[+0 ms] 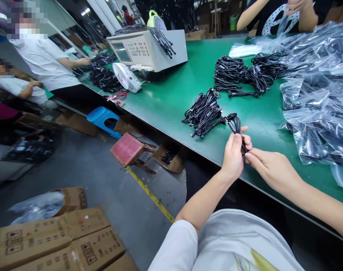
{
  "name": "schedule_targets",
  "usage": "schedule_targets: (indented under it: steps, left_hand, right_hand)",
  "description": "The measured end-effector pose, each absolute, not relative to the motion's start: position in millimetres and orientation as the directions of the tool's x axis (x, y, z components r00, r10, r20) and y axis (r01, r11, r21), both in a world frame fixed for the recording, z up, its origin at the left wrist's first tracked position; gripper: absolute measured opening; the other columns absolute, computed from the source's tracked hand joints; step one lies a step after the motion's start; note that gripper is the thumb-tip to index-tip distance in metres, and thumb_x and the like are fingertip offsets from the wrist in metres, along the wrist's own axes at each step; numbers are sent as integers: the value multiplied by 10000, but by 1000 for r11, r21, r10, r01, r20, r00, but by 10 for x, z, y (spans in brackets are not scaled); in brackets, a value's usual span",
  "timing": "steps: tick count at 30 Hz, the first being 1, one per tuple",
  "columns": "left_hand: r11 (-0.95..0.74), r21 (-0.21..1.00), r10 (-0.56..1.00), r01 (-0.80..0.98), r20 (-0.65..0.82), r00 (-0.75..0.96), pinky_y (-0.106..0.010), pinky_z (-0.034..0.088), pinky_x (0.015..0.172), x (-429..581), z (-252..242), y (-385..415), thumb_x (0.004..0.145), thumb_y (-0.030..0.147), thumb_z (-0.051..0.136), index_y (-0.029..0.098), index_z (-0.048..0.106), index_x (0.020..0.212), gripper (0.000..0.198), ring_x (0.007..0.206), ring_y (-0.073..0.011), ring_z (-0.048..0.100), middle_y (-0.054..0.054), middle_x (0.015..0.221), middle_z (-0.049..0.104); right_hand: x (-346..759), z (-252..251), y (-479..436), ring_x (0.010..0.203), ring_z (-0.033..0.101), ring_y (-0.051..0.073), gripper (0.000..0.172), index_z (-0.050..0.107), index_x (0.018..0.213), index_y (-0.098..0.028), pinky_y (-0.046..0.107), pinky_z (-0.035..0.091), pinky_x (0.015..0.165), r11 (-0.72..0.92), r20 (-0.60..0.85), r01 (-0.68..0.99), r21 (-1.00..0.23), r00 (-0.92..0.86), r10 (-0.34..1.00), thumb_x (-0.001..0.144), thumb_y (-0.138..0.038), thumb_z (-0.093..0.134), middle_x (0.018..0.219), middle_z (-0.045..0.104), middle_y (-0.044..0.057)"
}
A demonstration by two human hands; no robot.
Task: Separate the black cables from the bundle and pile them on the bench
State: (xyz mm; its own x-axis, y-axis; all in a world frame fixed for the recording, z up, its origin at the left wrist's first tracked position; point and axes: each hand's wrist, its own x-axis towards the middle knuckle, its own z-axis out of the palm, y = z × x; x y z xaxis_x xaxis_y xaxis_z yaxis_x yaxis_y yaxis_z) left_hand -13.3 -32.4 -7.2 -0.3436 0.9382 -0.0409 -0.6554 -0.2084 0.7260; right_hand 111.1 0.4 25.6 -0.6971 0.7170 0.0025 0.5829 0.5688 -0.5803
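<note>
Over the near edge of the green table, my left hand (234,152) is wrapped round a folded bundle of black cable (236,122). The bundle's looped top stands out above the fingers. My right hand (266,162) pinches the lower end of the same bundle, its thumb and fingertips pressed together. What lies between those fingertips is mostly hidden. Just beyond my left hand is a small pile of similar black cable bundles (204,113). Further back lies a larger heap of black cables (230,73).
Clear plastic bags (315,131) of cables are heaped at the right. A bench instrument (149,51) and a small white fan (126,77) stand to the left on the green table (171,101). Another person (284,17) works across it. A stool (127,149) and cardboard boxes (61,241) are on the floor.
</note>
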Motion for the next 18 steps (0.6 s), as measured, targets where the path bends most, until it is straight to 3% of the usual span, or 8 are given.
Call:
schedule_targets:
  steps: [5,9,12,13,15,17,18]
  left_hand:
    - [-212,772,936,-599,-16,-352,-199,323,491,-34,-146,-388,992,552,581,231,591,1232,401,655,-93,426,8,861,513]
    - [-174,813,932,-556,-46,-359,-189,372,517,-7,-202,-416,975,509,620,244,600,1233,371,637,-76,437,2,930,572]
    - [-165,854,940,-494,-17,-342,-206,465,608,-73,-182,-428,985,540,590,231,582,1262,416,688,-93,521,-7,933,604]
    - [-173,874,942,-455,11,-336,-214,488,650,-102,-161,-437,991,551,578,222,573,1280,438,711,-98,549,-8,925,609]
    - [-173,916,953,-361,63,-296,-216,494,665,-145,-108,-476,1004,565,552,217,555,1334,479,685,-90,557,6,879,603]
    - [-127,955,980,-269,78,-183,-203,454,585,-148,-56,-538,1015,573,527,217,568,1349,491,584,-68,511,31,787,571]
    - [-95,966,990,-240,67,-122,-196,423,536,-136,-33,-575,1012,582,528,207,594,1319,489,535,-58,481,43,734,546]
  right_hand:
    - [1065,246,14,578,658,241,350,579,730,-272,341,397,575,494,-57,587,-641,-679,732,971,-433,382,694,733,43]
    - [1094,259,147,520,622,223,429,534,644,-273,341,402,545,481,-105,569,-667,-711,695,987,-473,372,595,672,31]
    - [1193,355,326,489,630,215,526,602,636,-260,352,472,558,444,-246,563,-697,-769,590,1007,-571,397,546,661,26]
    - [1224,408,376,543,670,228,501,661,700,-253,364,506,587,429,-243,565,-705,-760,603,996,-594,442,620,711,43]
    - [1259,529,425,818,756,287,379,739,988,-255,406,579,715,415,-72,501,-760,-698,712,913,-604,613,988,800,99]
    - [1254,645,391,1117,721,330,611,637,1325,-297,452,599,894,440,160,346,-829,-606,779,784,-538,789,1352,702,115]
    - [1242,694,351,1166,704,331,710,585,1392,-313,464,596,940,443,218,273,-854,-586,781,752,-505,827,1402,670,109]
